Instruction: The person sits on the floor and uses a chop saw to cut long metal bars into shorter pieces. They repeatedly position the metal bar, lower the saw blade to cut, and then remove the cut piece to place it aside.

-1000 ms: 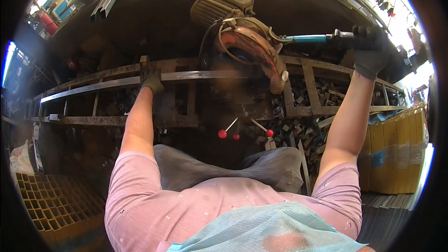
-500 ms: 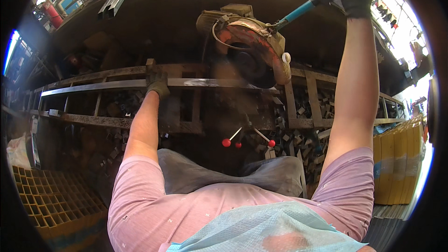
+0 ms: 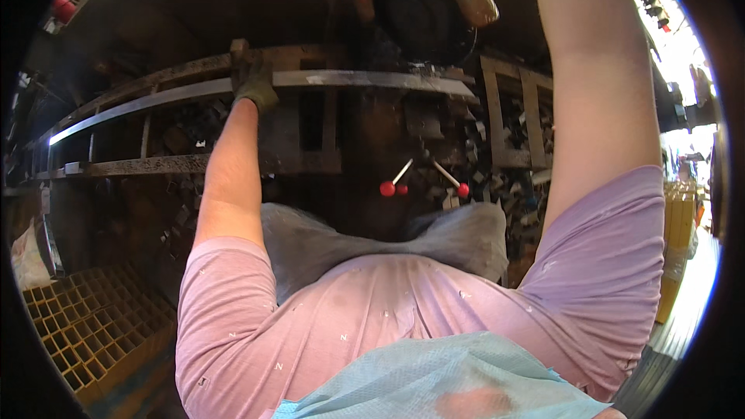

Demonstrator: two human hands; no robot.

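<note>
My left hand (image 3: 258, 91), in a dark olive glove, is closed around a long, shiny metal bar (image 3: 349, 78) lying across a metal frame. A small block (image 3: 239, 46) stands right by its fingertips. The bar's right end lies below the dark round disc (image 3: 411, 12) of a cut-off saw. Around the disc sits a worn, reddish guard (image 3: 475, 0); the saw's upper part is cut off by the picture's top edge. My right forearm (image 3: 594, 46) reaches up past the saw's right side, and the hand itself is out of the picture.
Levers with red ball knobs (image 3: 388, 188) stick out in front of the saw. Metal offcuts (image 3: 528, 120) lie under the frame rails (image 3: 155, 165). Stacked rectangular tubes (image 3: 93, 318) stand at lower left, and wrapped yellowish stock (image 3: 677, 225) at right.
The view has tilted, so the scene sits higher. The saw disc has risen relative to the bar, which it overlapped before. My right hand and the blue handle have left the picture.
</note>
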